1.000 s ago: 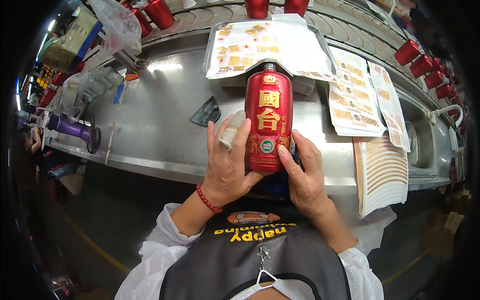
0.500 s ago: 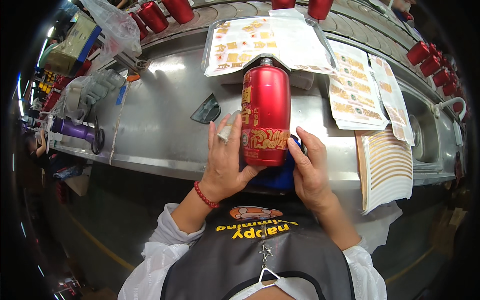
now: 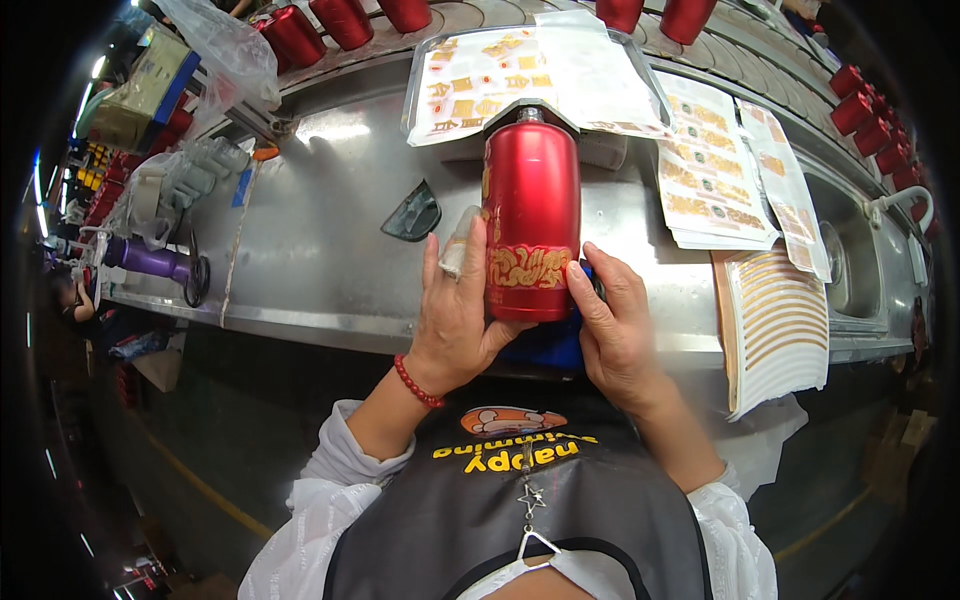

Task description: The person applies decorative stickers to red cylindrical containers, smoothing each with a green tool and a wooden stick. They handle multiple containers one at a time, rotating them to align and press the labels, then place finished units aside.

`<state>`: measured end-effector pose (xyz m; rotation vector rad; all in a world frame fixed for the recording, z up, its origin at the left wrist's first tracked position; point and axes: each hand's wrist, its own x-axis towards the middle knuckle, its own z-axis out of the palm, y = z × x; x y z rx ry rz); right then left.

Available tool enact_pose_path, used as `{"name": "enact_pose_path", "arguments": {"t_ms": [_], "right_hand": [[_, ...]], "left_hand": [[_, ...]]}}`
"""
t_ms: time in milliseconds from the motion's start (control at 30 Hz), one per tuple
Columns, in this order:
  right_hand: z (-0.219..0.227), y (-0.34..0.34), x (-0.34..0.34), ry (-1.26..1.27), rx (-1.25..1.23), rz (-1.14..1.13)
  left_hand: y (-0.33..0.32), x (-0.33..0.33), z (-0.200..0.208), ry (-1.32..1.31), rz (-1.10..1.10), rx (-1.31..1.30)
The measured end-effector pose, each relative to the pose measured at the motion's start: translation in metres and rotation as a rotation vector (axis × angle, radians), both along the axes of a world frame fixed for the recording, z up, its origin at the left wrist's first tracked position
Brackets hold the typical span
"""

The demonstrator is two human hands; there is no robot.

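A glossy red bottle (image 3: 532, 190) lies in front of me with its neck pointing away, the neck end resting at a dark angled bracket (image 3: 505, 117). A gold-patterned band (image 3: 530, 267) runs around its lower part. My left hand (image 3: 452, 300) cups the bottle's near left side, thumb by the base; one finger wears a pale wrap (image 3: 458, 245). On the other side, my right hand (image 3: 612, 315) presses its thumb against the band's right end, the other fingers bent beside the bottle. Under the base something blue (image 3: 545, 350) shows, partly hidden. A dark scraper-like piece (image 3: 413, 212) lies left of the bottle.
Beyond the bottle, a metal tray (image 3: 410, 105) holds gold decal sheets. More decal sheets (image 3: 705, 165) and a stack of gold-striped strips (image 3: 775, 330) lie at the right, near a sink (image 3: 850, 270). Red bottles (image 3: 340, 22) stand on a conveyor behind. A purple tool (image 3: 150, 258) sits far left.
The bottle has turned about its length in my hands, so its gold characters have rolled leftward mostly out of sight. Bottles on the conveyor behind have shifted right.
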<state>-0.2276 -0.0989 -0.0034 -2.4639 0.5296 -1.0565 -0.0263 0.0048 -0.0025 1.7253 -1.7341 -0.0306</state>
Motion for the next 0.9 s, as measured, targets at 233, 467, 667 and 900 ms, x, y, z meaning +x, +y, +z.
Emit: {"name": "enact_pose_path", "arguments": {"t_ms": [233, 467, 667, 900], "right_hand": [[0.015, -0.007, -0.006, 0.028, -0.029, -0.033], [0.01, -0.008, 0.001, 0.035, -0.081, -0.007], [0.065, -0.002, 0.015, -0.204, 0.484, -0.053], [0.029, -0.027, 0.02, -0.23, 0.662, -0.23]], "left_hand": [[0.003, -0.003, 0.006, -0.092, 0.022, -0.069], [0.002, -0.004, 0.01, -0.146, -0.009, -0.095], [0.0, -0.008, 0.01, -0.092, 0.003, -0.132], [0.002, -0.002, 0.0, -0.071, -0.03, -0.098]]}}
